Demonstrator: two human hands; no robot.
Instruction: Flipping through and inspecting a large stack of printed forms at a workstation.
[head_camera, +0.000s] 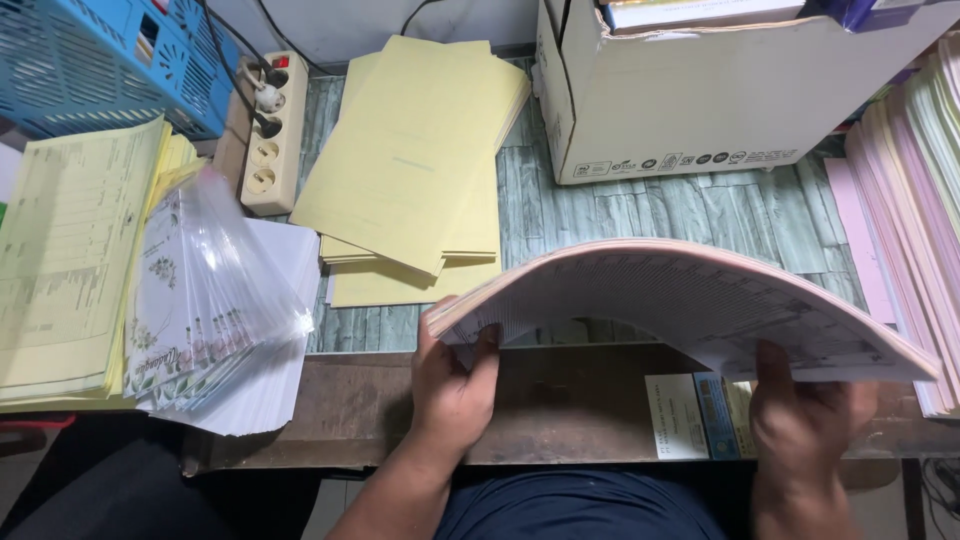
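Pink-edged and printed, the paper stack (690, 300) is bowed upward in an arch above the front edge of the table (560, 400), with its long axis running left to right across my body. My left hand (452, 385) grips the stack's left end, thumb over its edge; my right hand (805, 420) grips the lower right end, thumb on top. Yellow folders (415, 160) lie behind, near a cardboard box (720, 90).
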